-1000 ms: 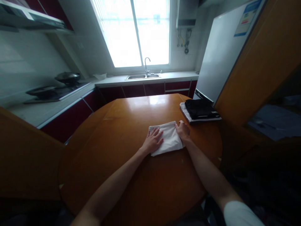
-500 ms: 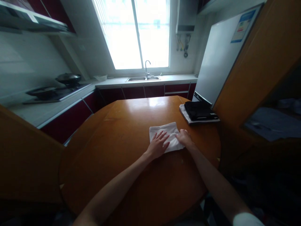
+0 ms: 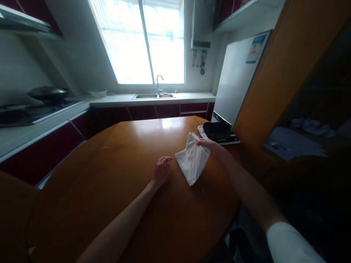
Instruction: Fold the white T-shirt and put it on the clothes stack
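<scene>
A folded white cloth (image 3: 192,160) hangs from my right hand (image 3: 210,145), pinched at its upper right edge. It is lifted and creased, with one corner pointing down toward the table. Whether that lower corner touches the wood cannot be made out. My left hand (image 3: 162,168) is to the left of the cloth, apart from it, just over or on the brown wooden table (image 3: 131,157). Its fingers are curled together, and nothing shows in them. Beyond my right hand lies a stack of folded black and white fabric (image 3: 218,131).
A white refrigerator (image 3: 236,80) stands past the table's far right edge. Along the back runs a counter with a sink (image 3: 146,96) under the window. At the left is a stove with a lidded pan (image 3: 48,93). A wooden cabinet (image 3: 276,91) rises at the right.
My right hand has raised the white cloth, which lay flat before and now hangs at a slant. My left hand has come off it, moved left and curled its fingers. The view has turned slightly right.
</scene>
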The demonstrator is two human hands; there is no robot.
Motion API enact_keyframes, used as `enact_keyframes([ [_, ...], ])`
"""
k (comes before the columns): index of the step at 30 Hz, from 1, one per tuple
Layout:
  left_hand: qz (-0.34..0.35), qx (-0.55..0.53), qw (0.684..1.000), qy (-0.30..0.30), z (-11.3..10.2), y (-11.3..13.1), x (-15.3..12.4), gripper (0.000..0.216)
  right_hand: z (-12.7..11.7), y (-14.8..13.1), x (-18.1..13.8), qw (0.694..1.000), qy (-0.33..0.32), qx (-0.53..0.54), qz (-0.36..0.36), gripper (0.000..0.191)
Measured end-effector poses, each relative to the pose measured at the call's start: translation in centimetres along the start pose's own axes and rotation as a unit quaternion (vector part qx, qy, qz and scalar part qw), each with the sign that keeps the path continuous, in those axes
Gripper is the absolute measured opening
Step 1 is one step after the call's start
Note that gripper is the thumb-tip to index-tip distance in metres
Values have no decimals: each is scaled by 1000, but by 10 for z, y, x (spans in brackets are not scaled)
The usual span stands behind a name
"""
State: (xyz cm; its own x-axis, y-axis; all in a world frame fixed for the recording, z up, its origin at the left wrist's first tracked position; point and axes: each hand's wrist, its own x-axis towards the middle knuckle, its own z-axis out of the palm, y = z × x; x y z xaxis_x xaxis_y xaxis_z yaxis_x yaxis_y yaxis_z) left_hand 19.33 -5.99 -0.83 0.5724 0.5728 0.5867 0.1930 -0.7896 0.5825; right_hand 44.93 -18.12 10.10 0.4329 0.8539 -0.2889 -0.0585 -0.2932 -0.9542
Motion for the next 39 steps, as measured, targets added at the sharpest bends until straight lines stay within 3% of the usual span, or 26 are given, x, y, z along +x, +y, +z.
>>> enact_keyframes([
  [4, -25, -25, 999, -24, 3, -10, 1, 36, -37, -43, 11, 998, -30, 26, -44, 15],
  [9, -25, -33, 998, -50, 5, -13, 2, 35, -93, -93, 34, 995, -13, 34, -90, 15],
  [13, -54, -33, 996, -55, 4, -18, 3, 37, -149, -115, 60, 985, -7, 61, -163, 19],
  [16, -72, -33, 995, -64, 3, -18, 4, 38, -187, -103, 80, 979, 76, 59, -181, 21],
  [19, -83, -34, 994, -65, 2, -16, 5, 39, -211, -68, 96, 976, 170, 14, -133, 17],
  [23, -98, -27, 992, -67, 0, -14, 7, 41, -232, -23, 110, 974, 206, -40, -87, 17],
  [28, -110, -19, 991, -78, 0, -13, 7, 43, -256, -10, 124, 952, 259, -158, -35, 17],
  [34, -103, -8, 989, -107, 2, -16, 5, 45, -253, -4, 141, 873, 350, -340, 17, 33],
  [37, -103, -6, 989, -109, 3, -17, 4, 45, -243, -2, 145, 836, 379, -397, 3, 45],
  [39, -105, -7, 988, -113, 3, -18, 4, 45, -241, -4, 145, 818, 392, -421, -12, 42],
])
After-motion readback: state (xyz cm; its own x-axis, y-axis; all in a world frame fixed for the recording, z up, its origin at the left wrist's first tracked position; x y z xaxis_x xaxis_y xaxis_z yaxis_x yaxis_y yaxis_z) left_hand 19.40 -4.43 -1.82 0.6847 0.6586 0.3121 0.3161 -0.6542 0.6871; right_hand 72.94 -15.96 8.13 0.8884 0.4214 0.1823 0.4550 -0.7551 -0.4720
